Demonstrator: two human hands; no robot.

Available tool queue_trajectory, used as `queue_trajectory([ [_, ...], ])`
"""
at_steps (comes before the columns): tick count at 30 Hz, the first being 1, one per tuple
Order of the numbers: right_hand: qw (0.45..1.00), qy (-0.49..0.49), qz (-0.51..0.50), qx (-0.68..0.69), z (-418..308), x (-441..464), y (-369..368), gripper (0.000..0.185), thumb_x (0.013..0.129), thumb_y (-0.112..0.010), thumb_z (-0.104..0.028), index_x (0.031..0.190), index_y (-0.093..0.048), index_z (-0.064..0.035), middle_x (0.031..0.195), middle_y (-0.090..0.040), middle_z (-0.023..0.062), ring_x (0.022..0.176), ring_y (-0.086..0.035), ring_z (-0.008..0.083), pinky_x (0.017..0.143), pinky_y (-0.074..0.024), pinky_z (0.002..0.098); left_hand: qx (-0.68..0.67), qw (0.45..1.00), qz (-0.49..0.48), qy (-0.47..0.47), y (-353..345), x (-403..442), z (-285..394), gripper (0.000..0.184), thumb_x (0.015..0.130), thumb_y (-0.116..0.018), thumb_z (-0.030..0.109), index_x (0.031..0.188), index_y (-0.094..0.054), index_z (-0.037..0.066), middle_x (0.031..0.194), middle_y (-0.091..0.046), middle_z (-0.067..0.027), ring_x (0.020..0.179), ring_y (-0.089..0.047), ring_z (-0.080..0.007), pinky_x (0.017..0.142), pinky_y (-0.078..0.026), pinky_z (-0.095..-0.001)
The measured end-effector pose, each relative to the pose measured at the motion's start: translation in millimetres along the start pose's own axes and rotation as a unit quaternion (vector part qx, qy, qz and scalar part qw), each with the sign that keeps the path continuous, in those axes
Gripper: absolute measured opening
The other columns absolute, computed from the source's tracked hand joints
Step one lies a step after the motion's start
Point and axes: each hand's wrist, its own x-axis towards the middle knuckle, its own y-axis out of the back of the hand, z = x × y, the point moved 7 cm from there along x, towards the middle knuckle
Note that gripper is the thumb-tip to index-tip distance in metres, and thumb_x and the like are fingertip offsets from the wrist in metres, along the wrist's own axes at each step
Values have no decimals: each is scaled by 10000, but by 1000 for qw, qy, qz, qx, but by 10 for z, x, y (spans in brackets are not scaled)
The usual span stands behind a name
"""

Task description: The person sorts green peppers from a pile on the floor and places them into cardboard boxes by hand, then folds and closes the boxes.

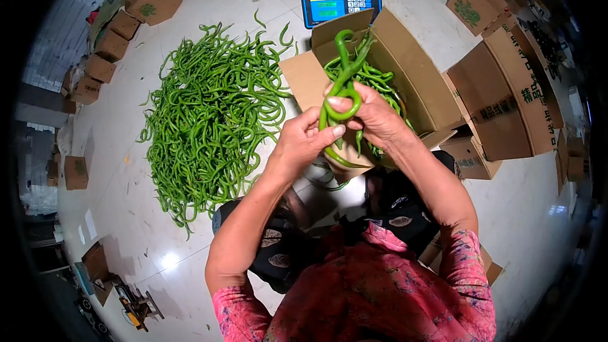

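Both of my hands grip a small bunch of long, curled green chili peppers [345, 75] in front of the open cardboard box [415, 57]. My left hand [304, 139] is closed on the lower part of the bunch, thumb pressed against it. Higher up, my right hand [373, 114] has its fingers wrapped round the same peppers. More green peppers lie inside the box, partly hidden behind my hands. A large heap of green chili peppers [212, 114] spreads over the floor to the left.
A blue digital scale display [341, 4] stands behind the box. Cardboard cartons [500, 101] are stacked at the right, and more boxes [155, 4] line the far left. A small stool-like object [139, 307] sits at the lower left on the pale tiled floor [158, 278].
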Motion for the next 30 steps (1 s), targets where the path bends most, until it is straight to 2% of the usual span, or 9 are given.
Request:
queue_trajectory([
  [5, 989, -33, 49, -134, -154, -51, 195, 312, 828, -749, -253, 1041, -609, -73, 774, -579, -45, 530, -395, 6, 444, -282, 172, -67, 995, 75, -2, 138, 43, 38, 248, 858, -670, 129, 1078, -623, 26, 845, -618, -6, 635, -495, -44, 537, -401, -187],
  [10, 988, 33, 137, -56, -645, -280, 620, 232, 983, -518, -188, 1112, -573, -2, 831, -563, -3, 524, -360, 7, 404, -283, 149, -96, 991, 88, -20, 413, 154, 79, 199, 878, -662, 169, 1009, -627, 25, 811, -583, 5, 609, -480, -47, 492, -374, -165],
  [17, 989, 65, 133, 24, -772, -434, 929, 264, 981, -519, -181, 1149, -581, 13, 849, -559, -1, 549, -370, 7, 431, -302, 146, 133, 988, 67, 38, 209, 935, 98, 342, 868, -683, 260, 1096, -633, 10, 787, -579, 16, 597, -461, -39, 502, -383, -193],
  [18, 989, 61, 128, 31, -766, -442, 948, 267, 980, -521, -183, 1150, -581, 14, 851, -559, 1, 551, -371, 10, 433, -303, 147, 157, 985, 68, 26, 239, 1086, 110, 471, 857, -685, 313, 1174, -605, -27, 884, -642, -64, 686, -565, -111, 617, -483, -239],
  [20, 990, 56, 120, 45, -765, -448, 977, 272, 978, -526, -186, 1151, -582, 16, 854, -560, 5, 556, -374, 14, 437, -303, 149, 383, 894, 189, -135, 426, 1336, 98, 578, 842, -690, 359, 1224, -567, -57, 1024, -661, -166, 860, -640, -216, 776, -526, -311],
  [21, 989, 54, 127, 45, -754, -455, 976, 274, 976, -532, -191, 1148, -583, 16, 854, -562, 11, 554, -377, 19, 439, -303, 152, 368, 900, 187, -141, 322, 1289, 144, 642, 822, -698, 375, 1249, -539, -77, 1096, -646, -224, 997, -636, -281, 883, -506, -361],
  [24, 992, 30, 93, 86, -676, -456, 968, 268, 973, -537, -192, 1144, -583, 9, 846, -563, 15, 541, -368, 21, 436, -301, 156, 371, 895, 121, -216, -297, 864, 338, 664, 750, -761, 230, 1318, -498, 9, 1200, -572, -185, 1094, -580, -291, 916, -490, -365],
  [26, 991, 3, 96, 91, -590, -448, 894, 259, 976, -530, -189, 1143, -582, 3, 845, -571, 18, 534, -360, 20, 435, -291, 157, 440, 819, 74, -361, -650, 633, 482, 684, 726, -767, 127, 1344, -481, 69, 1220, -533, -175, 1109, -556, -307, 915, -488, -366],
  [30, 988, -24, 91, 122, -436, -428, 847, 297, 993, -504, -211, 1182, -548, 14, 925, -622, 60, 568, -396, 37, 444, -305, 182, 398, 837, 55, -372, -638, 725, 445, 336, 765, -663, -9, 1096, -613, 16, 1054, -592, -141, 951, -603, -276, 777, -500, -337],
])
